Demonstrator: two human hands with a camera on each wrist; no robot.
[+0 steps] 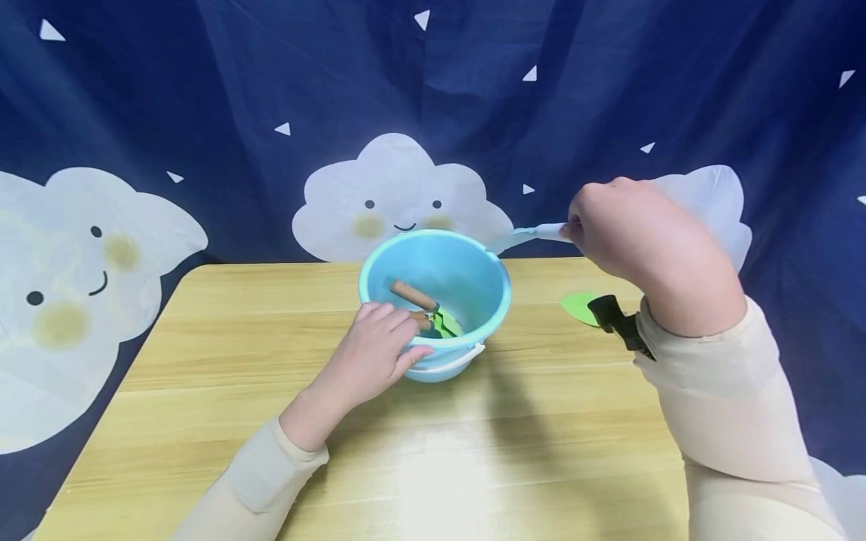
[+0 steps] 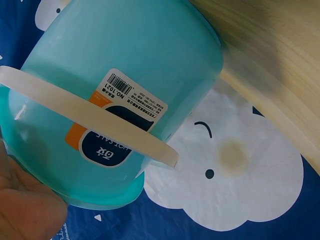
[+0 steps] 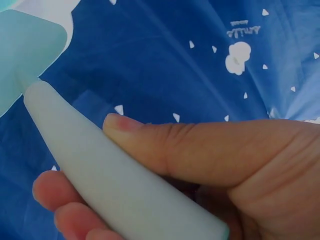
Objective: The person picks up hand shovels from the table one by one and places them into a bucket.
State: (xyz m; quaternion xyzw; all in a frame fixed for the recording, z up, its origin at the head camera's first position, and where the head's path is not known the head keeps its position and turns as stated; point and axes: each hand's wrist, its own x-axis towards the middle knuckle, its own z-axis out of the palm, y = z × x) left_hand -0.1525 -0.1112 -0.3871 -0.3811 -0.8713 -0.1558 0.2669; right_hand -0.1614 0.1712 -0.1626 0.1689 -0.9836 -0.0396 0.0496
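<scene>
A light blue bucket (image 1: 436, 361) with a white carrying handle stands upright on the table. My left hand (image 1: 368, 353) grips its near-left rim, fingers over the inside and thumb outside. In the bucket lie a tool with a brown wooden handle (image 1: 414, 295) and a green tool (image 1: 446, 323), partly covered by the rim and fingers. Raised at the bucket's right, my right hand (image 1: 643, 233) holds a trowel (image 3: 115, 175) by its pale handle. The trowel's light blue blade (image 3: 35, 47) points toward the bucket's right rim. Its tip cannot be made out clearly against the rim.
A green leaf-shaped piece (image 1: 579, 308) lies on the wooden table (image 1: 237, 361), right of the bucket and partly behind the right wrist strap (image 1: 619, 323). Behind the table's back edge hangs a dark blue curtain (image 1: 237, 75) with clouds. The bucket carries a printed label (image 2: 117, 117).
</scene>
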